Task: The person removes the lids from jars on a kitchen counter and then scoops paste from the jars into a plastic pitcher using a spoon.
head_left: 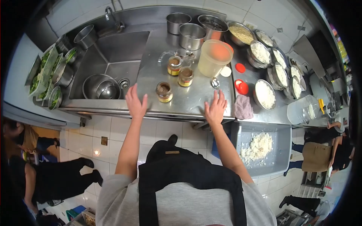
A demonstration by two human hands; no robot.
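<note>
My left hand (136,102) is over the front edge of the steel counter (151,105), near the sink's right side, fingers spread and holding nothing. Farther right, my right hand (216,108) has its fingers stretched apart just below a metal spoon (215,83); whether it touches the counter I cannot tell. Between the hands stands an open glass jar (164,92) with brown contents. Two similar jars, the middle jar (186,77) and the back jar (174,66), stand behind it. A translucent plastic tub (213,62) is behind the spoon, beside a white lid (226,71).
Metal bowls lie in the sink (128,41). Steel pots (191,37) stand at the back. Several bowls of white food (265,94), red lids (240,67) and a cloth (243,107) are on the right. Below is a grey bin (281,150). Other people stand on both sides.
</note>
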